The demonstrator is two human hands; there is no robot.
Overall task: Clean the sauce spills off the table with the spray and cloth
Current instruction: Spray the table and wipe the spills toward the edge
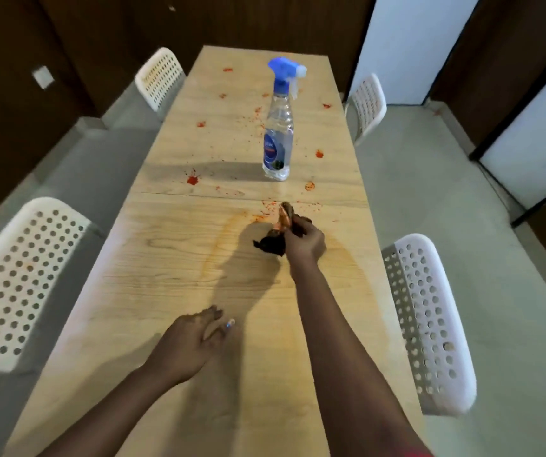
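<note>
Right hand [304, 240] grips the bunched cloth [276, 232]; left hand [192, 341] rests open. Better to spread the cloth flat over the red spatter [266, 211].

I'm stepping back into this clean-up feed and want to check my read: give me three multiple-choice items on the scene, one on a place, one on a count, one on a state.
1. Where does the spray bottle stand?
A. Lying on the near edge of the table
B. Upright on the table, beyond the cloth
C. On the floor

2. How many white chairs are in view?
A. Two
B. Six
C. Four

3. What is the right hand doing?
A. Gripping the dark cloth
B. Squeezing the spray trigger
C. Resting flat, holding nothing

Key: 1 B, the bottle stands upright among the red sauce spots, past the cloth. 2 C, two chairs show on each side of the table. 3 A, its fingers curl round the bunched cloth, while the left hand rests open on the table.
</note>
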